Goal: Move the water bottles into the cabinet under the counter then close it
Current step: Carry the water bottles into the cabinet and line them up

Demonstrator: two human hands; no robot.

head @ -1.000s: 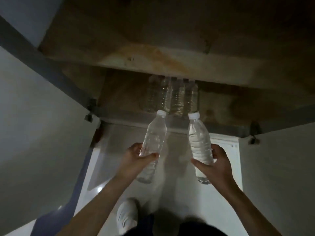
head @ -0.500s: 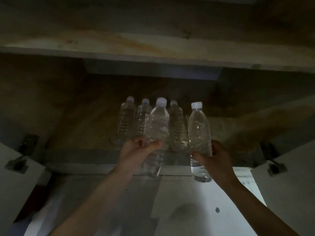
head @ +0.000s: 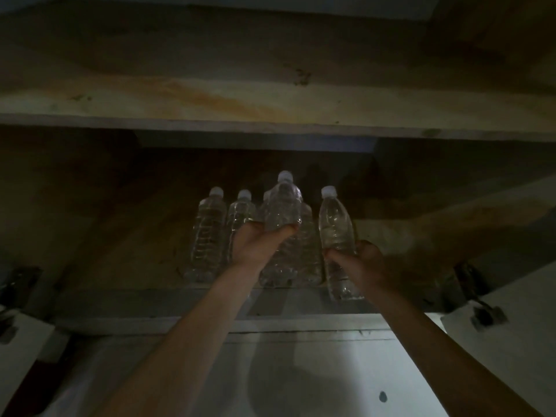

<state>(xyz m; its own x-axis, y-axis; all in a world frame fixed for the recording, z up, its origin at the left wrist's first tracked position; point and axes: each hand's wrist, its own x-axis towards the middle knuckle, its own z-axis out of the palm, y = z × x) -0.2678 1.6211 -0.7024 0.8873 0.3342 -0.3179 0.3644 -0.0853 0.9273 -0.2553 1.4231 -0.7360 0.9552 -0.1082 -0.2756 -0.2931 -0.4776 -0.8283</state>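
**Two water bottles held at the open cabinet, both hands engaged**

Lighting: poor. Detail inside the cabinet (head: 129, 251) is limited.

Left hand (head: 258, 245): reaches past the front edge into the cabinet. Its fingers (head: 284, 232) are curled round the middle of the left-hand bottle (head: 282, 206), thumb on the near side. The bottle is upright with a white cap on, and its cap stands highest of all in view. Its lower part shows below the hand. Whether the base touches the cabinet floor cannot be told.

Right hand (head: 365, 261): its fingers (head: 334, 254) are clamped round the lower half of the right-hand bottle (head: 335, 224). This bottle is upright and capped, and its base sits at the front edge of the cabinet floor. Contact with the floor cannot be confirmed.

Bottles already in the cabinet, standing upright on its floor in a row:
- far-left bottle (head: 209, 233), capped, fully visible, left of the left hand;
- second bottle (head: 240, 213), capped, just beside the first, lower part hidden by the left hand;
- third bottle (head: 308, 254), largely hidden, visible between the two held bottles.

Surroundings: a stained wooden board (head: 270, 100) spans the top of the opening. Both doors stand open: left door (head: 18, 365) and right door (head: 511, 347), each white, with the left hinge (head: 18, 284) and right hinge (head: 486, 317) exposed. The pale floor (head: 301, 386) lies below the forearms and bears a small dark spot (head: 382, 396).
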